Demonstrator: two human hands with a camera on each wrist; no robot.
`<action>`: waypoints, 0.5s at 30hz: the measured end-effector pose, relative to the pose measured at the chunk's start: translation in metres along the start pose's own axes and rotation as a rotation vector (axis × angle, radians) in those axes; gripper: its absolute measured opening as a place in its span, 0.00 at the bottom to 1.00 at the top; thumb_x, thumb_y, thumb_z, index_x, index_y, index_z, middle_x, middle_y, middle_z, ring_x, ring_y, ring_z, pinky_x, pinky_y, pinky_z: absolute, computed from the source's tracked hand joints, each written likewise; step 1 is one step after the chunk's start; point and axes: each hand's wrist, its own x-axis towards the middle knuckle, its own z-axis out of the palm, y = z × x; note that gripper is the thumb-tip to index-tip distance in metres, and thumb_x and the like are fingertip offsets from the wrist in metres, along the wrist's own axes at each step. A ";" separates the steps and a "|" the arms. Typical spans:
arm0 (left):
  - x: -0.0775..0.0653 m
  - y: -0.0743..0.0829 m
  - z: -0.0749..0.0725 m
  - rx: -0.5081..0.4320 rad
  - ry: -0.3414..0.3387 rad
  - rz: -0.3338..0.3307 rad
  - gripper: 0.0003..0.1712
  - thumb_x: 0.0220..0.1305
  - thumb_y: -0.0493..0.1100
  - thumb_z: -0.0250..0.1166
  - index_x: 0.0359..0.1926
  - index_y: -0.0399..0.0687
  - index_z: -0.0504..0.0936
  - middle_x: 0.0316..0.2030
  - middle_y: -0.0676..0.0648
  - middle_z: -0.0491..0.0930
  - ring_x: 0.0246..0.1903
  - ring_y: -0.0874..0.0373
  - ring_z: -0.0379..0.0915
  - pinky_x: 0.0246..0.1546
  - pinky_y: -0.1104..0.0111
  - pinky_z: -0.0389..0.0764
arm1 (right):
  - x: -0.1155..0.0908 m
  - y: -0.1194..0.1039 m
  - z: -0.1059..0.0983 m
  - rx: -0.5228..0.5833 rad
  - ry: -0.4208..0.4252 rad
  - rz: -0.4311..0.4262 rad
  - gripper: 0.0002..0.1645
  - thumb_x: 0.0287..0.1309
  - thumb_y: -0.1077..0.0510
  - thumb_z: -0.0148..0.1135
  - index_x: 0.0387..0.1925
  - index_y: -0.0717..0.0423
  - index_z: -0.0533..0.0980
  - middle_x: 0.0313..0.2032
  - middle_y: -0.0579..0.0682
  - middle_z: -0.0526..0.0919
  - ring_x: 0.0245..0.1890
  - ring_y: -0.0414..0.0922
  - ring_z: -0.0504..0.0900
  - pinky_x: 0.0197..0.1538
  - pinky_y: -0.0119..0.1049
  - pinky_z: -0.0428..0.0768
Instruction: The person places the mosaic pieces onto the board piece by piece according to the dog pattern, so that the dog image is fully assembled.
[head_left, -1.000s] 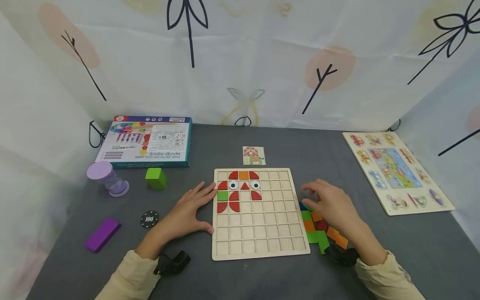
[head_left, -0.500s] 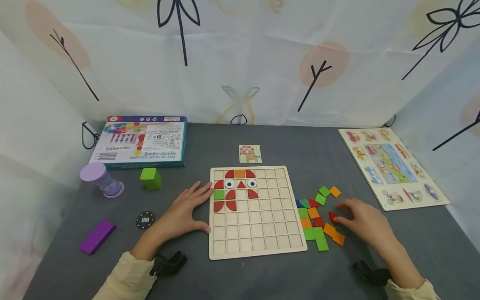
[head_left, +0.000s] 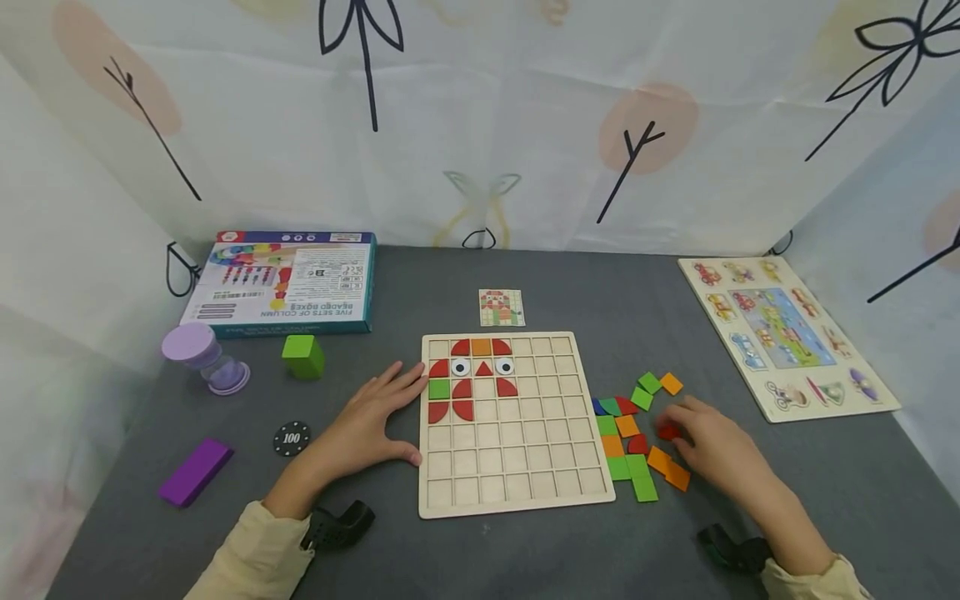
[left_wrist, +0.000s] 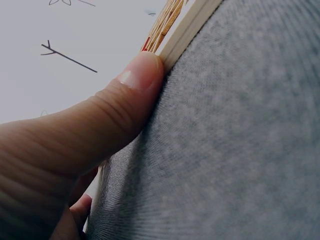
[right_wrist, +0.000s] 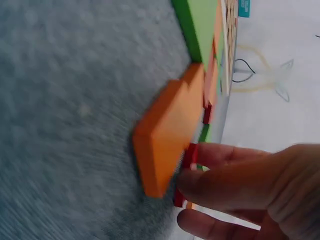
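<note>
A wooden grid board lies in the middle of the table in the head view. Red quarter-round pieces, a green square, an orange square and two eye pieces fill some of its upper left cells. My left hand rests along the board's left edge, fingers spread and straight; in the left wrist view the thumb touches the board's side. To the right of the board, my right hand pinches a red piece between thumb and fingers, close over the table. Two orange pieces lie beside it.
Several loose green, orange, red and blue pieces lie along the board's right edge. A small pattern card lies behind the board. A picture puzzle board is at right; a box, hourglass, green block, purple block and chip at left.
My right hand has moved right from over the loose pieces, uncovering them, and taken hold of a red piece. The left hand stays at the board's edge. The head view has shifted slightly.
</note>
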 end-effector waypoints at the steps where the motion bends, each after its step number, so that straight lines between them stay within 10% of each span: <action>1: 0.000 0.000 0.000 -0.001 0.000 0.000 0.60 0.30 0.64 0.70 0.66 0.50 0.56 0.67 0.52 0.49 0.67 0.47 0.35 0.62 0.46 0.42 | 0.000 0.001 0.000 0.002 0.003 -0.001 0.16 0.40 0.66 0.68 0.35 0.52 0.78 0.34 0.47 0.75 0.32 0.44 0.75 0.31 0.41 0.76; 9: 0.000 0.001 0.000 -0.005 -0.005 -0.007 0.60 0.30 0.64 0.70 0.66 0.51 0.56 0.68 0.52 0.49 0.67 0.47 0.35 0.62 0.46 0.42 | 0.001 0.003 0.000 -0.004 -0.020 0.108 0.14 0.40 0.54 0.70 0.31 0.53 0.77 0.30 0.46 0.76 0.29 0.43 0.76 0.30 0.42 0.75; 15: -0.001 0.002 -0.001 -0.001 0.003 -0.012 0.60 0.30 0.62 0.72 0.66 0.50 0.57 0.67 0.52 0.49 0.67 0.47 0.35 0.61 0.46 0.43 | 0.010 -0.013 0.000 0.008 0.061 0.030 0.13 0.43 0.53 0.67 0.32 0.51 0.76 0.29 0.44 0.76 0.26 0.39 0.73 0.27 0.35 0.72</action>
